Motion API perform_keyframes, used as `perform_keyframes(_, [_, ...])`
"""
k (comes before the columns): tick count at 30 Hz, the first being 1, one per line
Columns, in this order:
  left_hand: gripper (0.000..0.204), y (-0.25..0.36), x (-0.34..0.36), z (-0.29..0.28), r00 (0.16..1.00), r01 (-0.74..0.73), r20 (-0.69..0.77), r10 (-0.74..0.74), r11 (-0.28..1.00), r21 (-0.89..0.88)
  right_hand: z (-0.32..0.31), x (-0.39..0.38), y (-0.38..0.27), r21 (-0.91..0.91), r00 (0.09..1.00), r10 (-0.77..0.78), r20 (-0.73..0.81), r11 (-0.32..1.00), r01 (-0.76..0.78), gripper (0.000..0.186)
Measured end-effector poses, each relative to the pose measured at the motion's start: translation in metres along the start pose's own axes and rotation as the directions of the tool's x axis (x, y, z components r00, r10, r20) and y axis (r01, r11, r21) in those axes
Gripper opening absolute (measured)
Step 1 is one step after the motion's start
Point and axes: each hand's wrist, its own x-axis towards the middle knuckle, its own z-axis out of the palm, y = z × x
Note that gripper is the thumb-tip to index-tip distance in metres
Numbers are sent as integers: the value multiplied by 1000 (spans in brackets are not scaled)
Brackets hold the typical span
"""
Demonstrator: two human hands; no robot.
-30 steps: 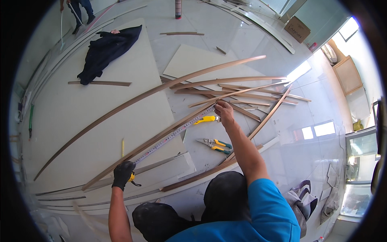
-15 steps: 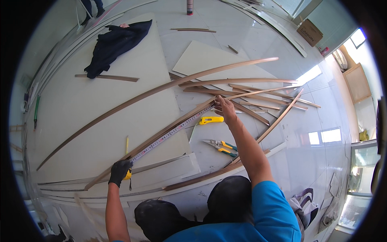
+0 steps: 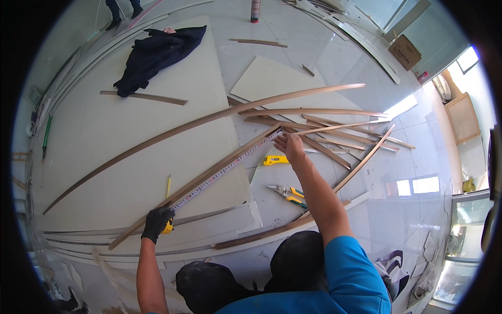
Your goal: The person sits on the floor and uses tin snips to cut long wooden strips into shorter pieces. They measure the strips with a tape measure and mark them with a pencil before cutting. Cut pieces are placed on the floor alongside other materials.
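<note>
My left hand, in a dark glove, is closed around a yellow-and-black tape measure and the edge of a brown strip. The white tape blade runs out from it along the long brown strip. At the far end of the blade is my bare right hand, its fingers loosely stretched beside the tape's tip. Just right of the left hand's strip a yellow pencil lies on the pale board. Near my right forearm are a yellow-handled utility knife and tin snips.
Several brown strips lie crossed on the tiled floor to the right. A long curved strip spans the board. Dark cloth, a green-handled tool, a cardboard box and a canister lie farther off. Someone's legs show far left.
My right hand has come off the strip's end and slid slightly down and toward me, its fingers loosening. My left hand still grips the tape measure. The view has shifted a little.
</note>
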Motion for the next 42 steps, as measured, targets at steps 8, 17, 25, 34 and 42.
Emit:
perform_keyframes(8, [15, 25, 11, -17, 943, 322, 151, -296, 928, -190, 4, -12, 44, 177, 866, -62, 496, 984, -30, 31])
perform_keyframes(17, [17, 8, 13, -14, 982, 169, 108, -155, 976, -135, 27, -20, 56, 291, 802, -92, 591, 951, -106, 24])
perform_keyframes(25, [19, 6, 13, -16, 966, 248, 135, -222, 941, -228, 35, -24, 56, 320, 832, -97, 546, 942, -101, 30])
perform_keyframes(34, [13, -17, 6, -4, 979, 197, 118, -167, 928, -317, 51, -27, 55, 283, 840, -167, 517, 959, 17, 37])
perform_keyframes(42, [28, 3, 6, -18, 986, 154, 108, -128, 947, -281, 61, -23, 55, 175, 918, -154, 365, 980, 95, 32])
